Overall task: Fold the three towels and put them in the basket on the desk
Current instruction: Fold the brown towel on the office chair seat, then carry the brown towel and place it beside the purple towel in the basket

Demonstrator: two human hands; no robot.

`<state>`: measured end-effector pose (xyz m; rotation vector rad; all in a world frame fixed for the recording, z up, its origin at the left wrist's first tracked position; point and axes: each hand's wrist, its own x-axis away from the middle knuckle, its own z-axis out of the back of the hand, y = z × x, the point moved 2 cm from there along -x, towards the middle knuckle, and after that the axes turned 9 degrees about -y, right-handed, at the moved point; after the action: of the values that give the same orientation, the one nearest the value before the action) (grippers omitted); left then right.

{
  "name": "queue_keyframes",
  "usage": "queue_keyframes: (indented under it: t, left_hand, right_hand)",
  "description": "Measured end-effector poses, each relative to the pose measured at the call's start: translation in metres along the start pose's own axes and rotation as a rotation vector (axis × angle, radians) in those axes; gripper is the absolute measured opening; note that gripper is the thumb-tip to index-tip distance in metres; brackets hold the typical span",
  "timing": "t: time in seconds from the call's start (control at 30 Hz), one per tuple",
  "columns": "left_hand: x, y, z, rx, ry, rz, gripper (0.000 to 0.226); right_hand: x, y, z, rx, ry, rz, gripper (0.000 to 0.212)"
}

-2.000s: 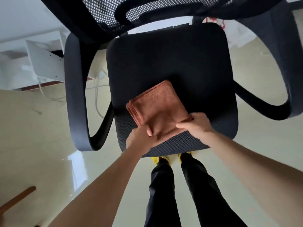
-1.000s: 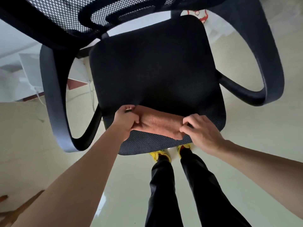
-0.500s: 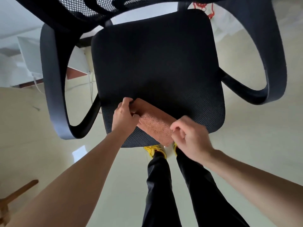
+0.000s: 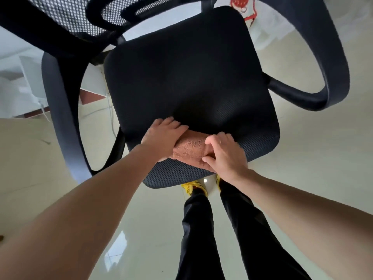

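Note:
One orange-brown towel [image 4: 189, 148], folded into a small thick packet, lies on the front part of a black office chair seat [image 4: 191, 77]. My left hand [image 4: 161, 136] rests flat over its left end, fingers stretched out onto the seat. My right hand [image 4: 226, 156] covers its right end, with thumb and curled fingers pinching the fabric. Only the middle strip of the towel shows between my hands. No other towel, basket or desk is in view.
The chair's armrests curve out at the left [image 4: 60, 118] and right [image 4: 333, 67], and its mesh backrest [image 4: 80, 15] is at the top. My legs in black trousers [image 4: 201, 229] stand on a glossy pale floor. White furniture [image 4: 18, 87] stands at far left.
The towel went from a wider flat rectangle to a narrow packet near the seat's front edge. My left hand now lies flat over its left end and my right hand has closed in on its right end.

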<state>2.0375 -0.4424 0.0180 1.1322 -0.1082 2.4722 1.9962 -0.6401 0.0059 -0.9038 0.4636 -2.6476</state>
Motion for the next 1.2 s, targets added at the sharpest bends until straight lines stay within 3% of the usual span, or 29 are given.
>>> queue_keyframes:
  t: [0.07, 0.13, 0.27, 0.4, 0.6, 0.77, 0.93, 1.03, 1.2]
  left_hand:
    - [-0.005, 0.008, 0.005, -0.039, -0.050, -0.026, 0.085]
    - [-0.002, 0.015, 0.005, -0.013, -0.085, -0.024, 0.074]
    - [0.020, 0.027, 0.000, 0.128, -0.058, -0.057, 0.046]
    - [0.052, 0.053, 0.005, 0.229, -0.054, -0.154, 0.027]
    - [0.109, 0.117, 0.051, 0.191, 0.004, -0.276, 0.020]
    - [0.153, 0.220, 0.108, -0.072, 0.083, -0.481, 0.023]
    - [0.187, 0.348, 0.157, -0.262, 0.159, -0.631, 0.044]
    - [0.204, 0.445, 0.175, -0.343, 0.223, -0.723, 0.041]
    - [0.228, 0.604, 0.177, -0.455, 0.302, -0.842, 0.033]
  right_hand:
    - [0.001, 0.007, 0.003, 0.132, 0.028, -0.008, 0.073]
    - [0.003, 0.008, 0.002, 0.197, -0.007, 0.004, 0.079]
    - [0.019, 0.010, 0.007, 0.251, -0.006, 0.025, 0.055]
    - [0.065, 0.017, 0.024, 0.202, 0.020, 0.023, 0.047]
    - [0.188, 0.026, 0.071, 0.084, 0.110, -0.128, 0.031]
    - [0.315, 0.045, 0.101, 0.047, 0.232, -0.340, 0.028]
    - [0.445, 0.088, 0.115, 0.043, 0.419, -0.521, 0.029]
    - [0.532, 0.131, 0.117, 0.085, 0.545, -0.600, 0.030]
    - [0.668, 0.199, 0.101, 0.040, 0.584, -0.713, 0.029]
